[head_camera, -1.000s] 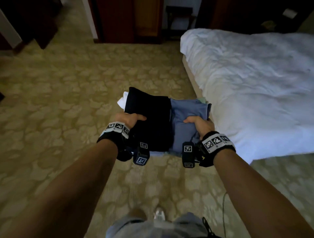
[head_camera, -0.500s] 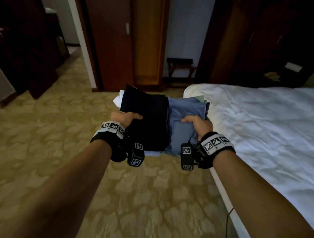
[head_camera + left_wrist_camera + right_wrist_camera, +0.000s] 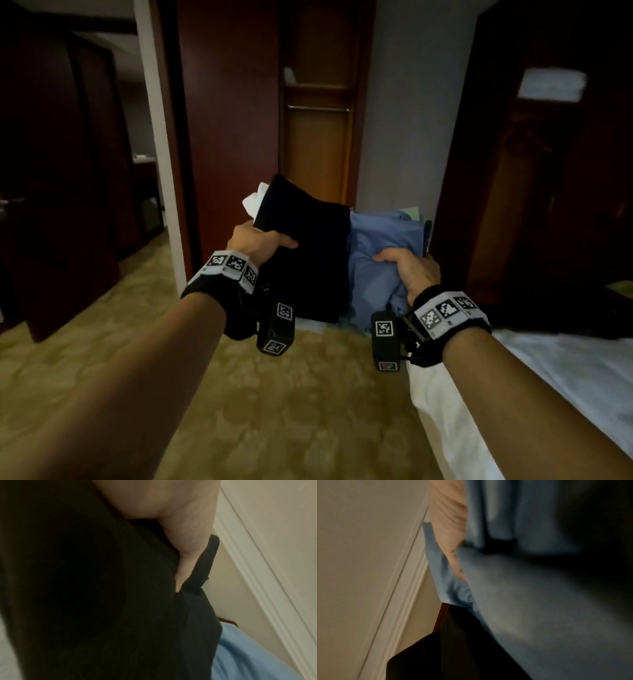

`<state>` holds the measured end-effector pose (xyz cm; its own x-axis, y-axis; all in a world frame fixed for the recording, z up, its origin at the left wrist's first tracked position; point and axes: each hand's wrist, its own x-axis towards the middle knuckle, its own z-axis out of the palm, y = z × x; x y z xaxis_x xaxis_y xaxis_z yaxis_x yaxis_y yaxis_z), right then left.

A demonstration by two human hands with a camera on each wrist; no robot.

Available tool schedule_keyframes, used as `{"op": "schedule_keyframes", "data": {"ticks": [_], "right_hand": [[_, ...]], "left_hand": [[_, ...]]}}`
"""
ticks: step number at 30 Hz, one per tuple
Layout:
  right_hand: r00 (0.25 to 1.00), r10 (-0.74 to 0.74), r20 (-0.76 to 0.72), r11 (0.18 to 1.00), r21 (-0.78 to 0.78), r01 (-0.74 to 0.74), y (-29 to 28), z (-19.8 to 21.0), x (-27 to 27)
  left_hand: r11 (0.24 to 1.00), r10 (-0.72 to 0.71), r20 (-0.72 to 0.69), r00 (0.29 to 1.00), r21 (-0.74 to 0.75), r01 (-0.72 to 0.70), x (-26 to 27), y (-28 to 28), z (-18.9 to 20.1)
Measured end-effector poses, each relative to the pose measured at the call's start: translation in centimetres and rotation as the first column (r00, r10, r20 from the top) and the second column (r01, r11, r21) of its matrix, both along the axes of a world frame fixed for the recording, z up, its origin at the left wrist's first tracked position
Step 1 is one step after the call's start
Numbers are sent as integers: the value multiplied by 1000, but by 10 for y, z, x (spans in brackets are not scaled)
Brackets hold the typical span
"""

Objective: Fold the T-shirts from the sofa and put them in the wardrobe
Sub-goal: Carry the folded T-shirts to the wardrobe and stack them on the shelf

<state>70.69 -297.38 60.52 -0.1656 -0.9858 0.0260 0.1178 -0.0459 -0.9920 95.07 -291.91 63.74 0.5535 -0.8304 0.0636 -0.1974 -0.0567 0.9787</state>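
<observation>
Moved closer to the open wardrobe [image 3: 318,137] since a second ago; view lifted off the carpet [image 3: 291,411], stack of folded shirts carried at the same height, grips unchanged.

Stack held in mid-air between both hands, ahead of the bed's [image 3: 548,394] near corner, not yet at the wardrobe. Black shirt [image 3: 308,253] on the left side, blue shirt [image 3: 380,246] on the right, white cloth [image 3: 255,200] poking out at the far left corner.

Handling, judged: light, soft, limp; folds likely to slump or slide apart if tilted. Best supported from below at both side edges, thumbs on top.

Left hand [image 3: 257,241]: closed around the black shirt's left edge, thumb on top, fingers [image 3: 185,555] tucked into the cloth. Right hand [image 3: 411,270]: clamped on the blue shirt's near right edge, bunching the fabric.
</observation>
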Motion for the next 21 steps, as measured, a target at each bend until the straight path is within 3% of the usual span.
{"op": "schedule_keyframes", "data": {"ticks": [10, 17, 21], "right_hand": [[996, 81, 43, 971, -228, -69, -384, 111, 120], [991, 44, 126, 961, -276, -7, -627, 177, 176], [989, 31, 144, 923, -384, 27, -755, 214, 204]], "left_hand": [[970, 78, 106, 991, -236, -51, 114, -368, 110], [930, -12, 100, 995, -363, 48, 182, -616, 183], [876, -23, 103, 994, -477, 70, 213, -751, 214]]}}
